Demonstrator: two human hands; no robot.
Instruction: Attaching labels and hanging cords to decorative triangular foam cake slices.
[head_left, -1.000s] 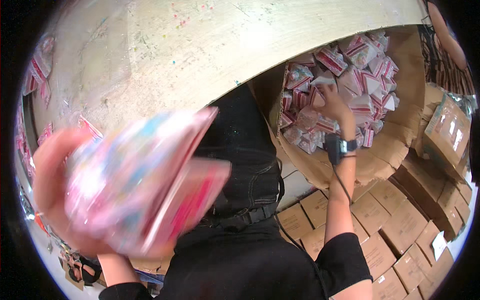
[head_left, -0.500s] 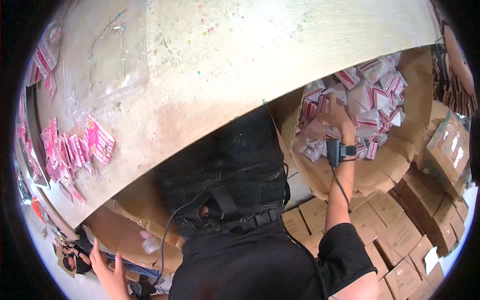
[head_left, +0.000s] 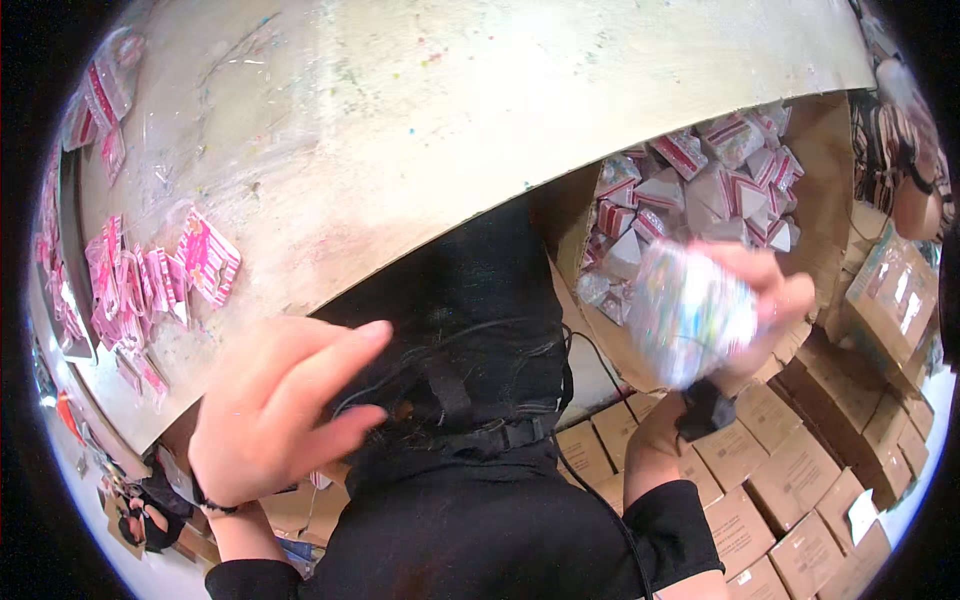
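In my right hand (head_left: 770, 290) is a clear plastic packet (head_left: 690, 315) with multicoloured contents, blurred by motion. It hangs over the near edge of an open cardboard box (head_left: 822, 200) holding many pink-and-white striped packets (head_left: 745, 190). My left hand (head_left: 290, 405) is raised in front of the table's near edge, left of my lap. Its thumb and fingers are apart with nothing between them. Pink striped cards (head_left: 208, 255) lie on the table to the left of that hand.
A pale, paint-specked table (head_left: 400, 120) spans the far side. Stacked brown cartons (head_left: 740, 530) stand at the lower right, with a taped carton (head_left: 895, 290) above them. Another person's arm (head_left: 915, 205) shows at the right edge. A cable (head_left: 595, 490) runs along my right side.
My right hand has come up out of the box toward me with a packet in it. My left hand has risen from the lower left toward the middle.
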